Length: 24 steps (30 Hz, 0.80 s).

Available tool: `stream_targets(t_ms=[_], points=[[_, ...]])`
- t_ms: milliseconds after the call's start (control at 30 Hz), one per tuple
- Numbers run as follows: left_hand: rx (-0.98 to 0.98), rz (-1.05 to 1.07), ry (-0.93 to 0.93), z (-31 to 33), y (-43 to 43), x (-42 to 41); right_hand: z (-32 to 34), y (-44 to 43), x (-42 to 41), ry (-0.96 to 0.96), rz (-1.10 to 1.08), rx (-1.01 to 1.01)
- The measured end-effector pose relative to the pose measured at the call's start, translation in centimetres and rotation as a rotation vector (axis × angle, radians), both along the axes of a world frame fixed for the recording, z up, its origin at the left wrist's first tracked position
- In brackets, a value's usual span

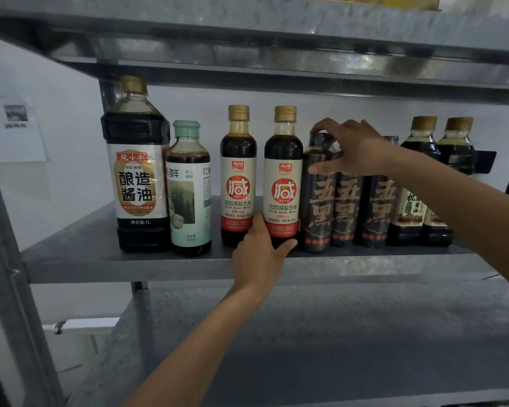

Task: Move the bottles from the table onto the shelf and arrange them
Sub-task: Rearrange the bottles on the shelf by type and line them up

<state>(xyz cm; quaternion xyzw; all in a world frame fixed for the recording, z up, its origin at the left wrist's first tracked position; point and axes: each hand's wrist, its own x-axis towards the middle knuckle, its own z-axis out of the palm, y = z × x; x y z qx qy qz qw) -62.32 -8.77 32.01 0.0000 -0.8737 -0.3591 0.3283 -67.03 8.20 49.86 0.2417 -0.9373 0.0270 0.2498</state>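
Two bare forearms reach up from the bottom of the view toward a grey metal shelf (100,259). Nearest, a lower shelf board (335,342) lies bare beneath the arms. Above it, the left hand (259,259) rests at the front edge of the shelf, thumb out to the right and fingers wrapped around the base of the right red-label bottle (283,174), touching it low down; its twin, the left red-label bottle (238,174), stands just beside, and the fingers pass between the two. The right hand (350,148) comes in from the right, fingers curled over the cap and thumb pressed on the shoulder of the first black-wrapped bottle (318,201), gripping it near the top. Two more black-wrapped bottles (362,207) with the same gold characters stand packed against it, partly behind the wrist. Further right, a pair of squat dark bottles (417,183) with gold caps stand touching each other. On the left end of the row, a mint-capped bottle (188,195) stands next to a large square soy sauce bottle (137,171), the tallest of all. Everything stands upright in one row. Behind, a pale wall carries a blurred paper notice (15,127), and the underside of an upper shelf (276,48) spans the top
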Motion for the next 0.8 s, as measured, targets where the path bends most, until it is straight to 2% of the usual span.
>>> stream_targets(t_ms=[67, 133, 233, 300, 400, 533, 800], points=[[-0.06, 0.009, -0.016, -0.1, -0.5, 0.5, 0.2, -0.5, 0.1, 0.013, 0.012, -0.029], [-0.097, 0.072, 0.069, -0.5, -1.4, 1.7, 0.0, -1.6, 0.5, 0.153, 0.096, -0.143], [-0.094, 0.296, 0.463, -1.4, -4.0, 3.5, -0.5, -4.7, 1.9, 0.468, 0.281, -0.195], [-0.025, 0.458, 0.592, -1.4, -6.3, 3.9, -0.5, -7.7, 2.8, 0.56, 0.338, -0.121], [0.058, 0.493, 0.445, -0.6, -8.9, 3.9, 0.0, -11.9, 3.2, 0.48, 0.289, -0.075], [-0.042, 0.442, 0.237, -0.5, -9.8, 4.1, 1.5, -15.0, 2.6, 0.259, 0.026, 0.085], [-0.124, 0.426, 0.117, 0.4, -10.7, 4.5, 4.2, -14.7, 1.8, -0.025, 0.199, -0.149]])
